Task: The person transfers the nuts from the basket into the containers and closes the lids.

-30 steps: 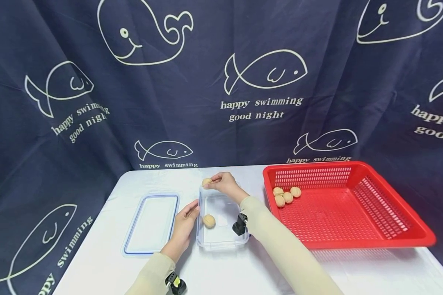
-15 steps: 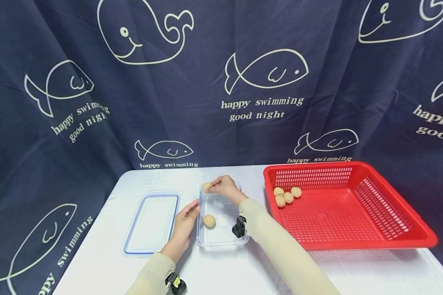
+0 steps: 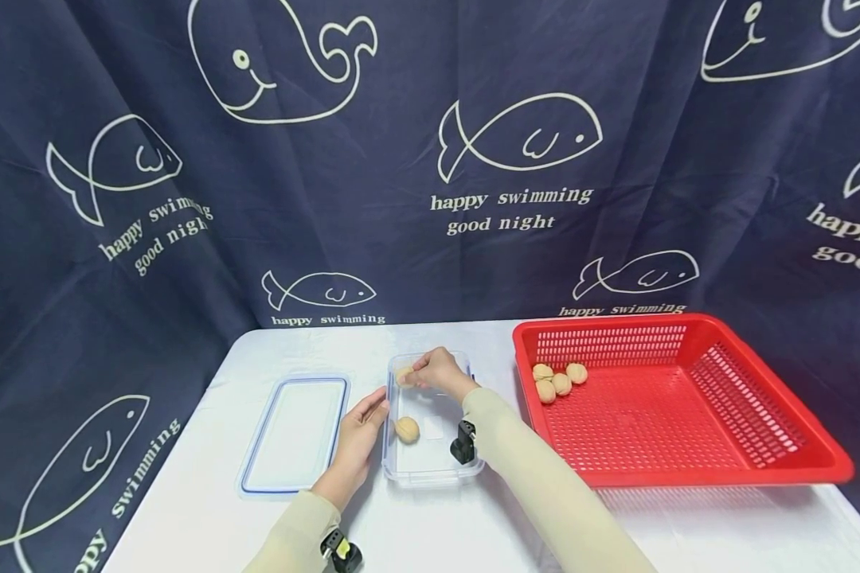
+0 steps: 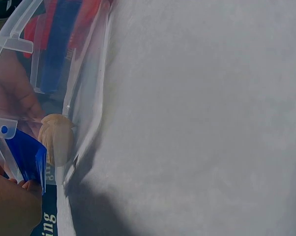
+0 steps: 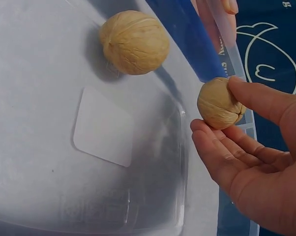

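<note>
The clear box stands mid-table with one walnut lying loose at its left side. My right hand is over the box's far left corner, pinching a second walnut between thumb and fingers. In the right wrist view the loose walnut rests apart from the held one. My left hand touches the box's left wall from outside, thumb and fingers extended. The left wrist view shows that hand by a blue clip, and a walnut through the clear wall.
A clear lid with a blue seal lies flat on the table left of my left hand. At the right a red perforated basket holds several walnuts in its far left corner. A dark blue printed cloth hangs behind the table.
My right hand has moved down and slightly toward me, lowering the pinched walnut from the box's rim level into its far left corner. My left hand has stayed at the wall.
</note>
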Available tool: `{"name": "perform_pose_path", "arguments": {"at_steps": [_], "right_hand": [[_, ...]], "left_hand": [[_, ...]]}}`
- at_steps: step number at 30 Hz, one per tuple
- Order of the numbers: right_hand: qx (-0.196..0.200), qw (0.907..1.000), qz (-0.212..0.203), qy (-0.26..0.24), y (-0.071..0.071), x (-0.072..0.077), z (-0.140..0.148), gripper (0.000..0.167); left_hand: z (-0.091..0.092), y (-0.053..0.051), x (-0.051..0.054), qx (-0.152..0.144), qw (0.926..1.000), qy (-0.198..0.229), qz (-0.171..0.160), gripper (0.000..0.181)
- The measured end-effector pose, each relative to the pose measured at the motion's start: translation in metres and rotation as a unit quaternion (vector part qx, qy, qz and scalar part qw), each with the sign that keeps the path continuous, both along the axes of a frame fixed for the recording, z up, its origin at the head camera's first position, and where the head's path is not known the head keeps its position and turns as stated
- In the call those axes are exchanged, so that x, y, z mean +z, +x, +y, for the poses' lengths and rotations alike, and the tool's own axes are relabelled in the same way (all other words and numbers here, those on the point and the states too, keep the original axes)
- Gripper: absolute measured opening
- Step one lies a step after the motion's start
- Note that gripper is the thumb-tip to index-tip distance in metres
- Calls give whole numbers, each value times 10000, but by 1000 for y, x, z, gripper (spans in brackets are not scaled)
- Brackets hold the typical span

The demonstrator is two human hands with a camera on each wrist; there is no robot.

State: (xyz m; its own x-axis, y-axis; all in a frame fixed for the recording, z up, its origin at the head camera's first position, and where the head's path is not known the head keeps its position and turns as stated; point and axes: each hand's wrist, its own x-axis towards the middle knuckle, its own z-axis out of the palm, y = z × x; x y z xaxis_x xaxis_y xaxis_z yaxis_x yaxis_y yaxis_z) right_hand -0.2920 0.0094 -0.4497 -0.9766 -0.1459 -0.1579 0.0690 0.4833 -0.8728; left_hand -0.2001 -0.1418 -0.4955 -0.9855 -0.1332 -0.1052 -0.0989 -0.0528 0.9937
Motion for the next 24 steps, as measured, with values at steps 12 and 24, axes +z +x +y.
{"name": "perform_pose_path", "arguments": {"at_steps": [12,24], "right_hand": [[203,9993,-247,199,2,-9,4,29],[136,9990,-59,423,1,-11,3,23]], "left_hand": [[1,0,0,-65,10000,29,-60,40],[2,0,0,91,9999,-53,-23,39]]}}
